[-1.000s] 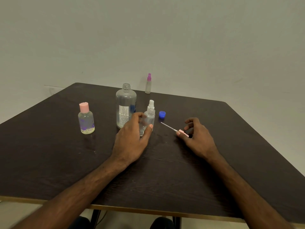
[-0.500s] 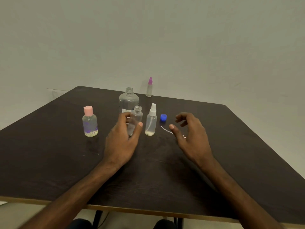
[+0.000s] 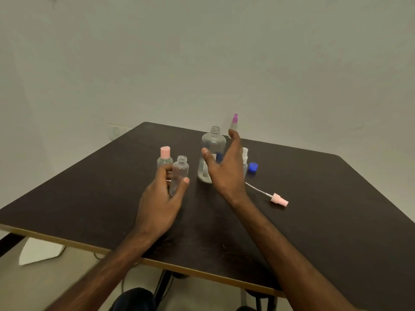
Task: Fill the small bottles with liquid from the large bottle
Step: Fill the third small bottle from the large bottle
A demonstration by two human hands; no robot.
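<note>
A: Left hand (image 3: pixel 160 204)?
B: Closed round the small uncapped bottle (image 3: pixel 179 173), thumb on its right side, fingers on its left; the bottle is upright near the table's (image 3: pixel 89 198) centre-left, and whether its base touches the top I cannot tell

A: Right hand (image 3: pixel 226 169)?
B: Spread wide, holding nothing, thumb and fingers on either side of the large bottle (image 3: pixel 212 153), apparently not yet touching it. That bottle stands open-necked, centre, far side

A: Other items?
B: Pink-capped bottle (image 3: pixel 164 157) just left of the held one. White spray bottle (image 3: pixel 245 161) partly hidden behind the right hand, blue cap (image 3: pixel 253 167) beside it. Pink spray pump (image 3: pixel 277 198) with tube lies right, near side. Purple-topped bottle (image 3: pixel 234 124) at the far edge
</note>
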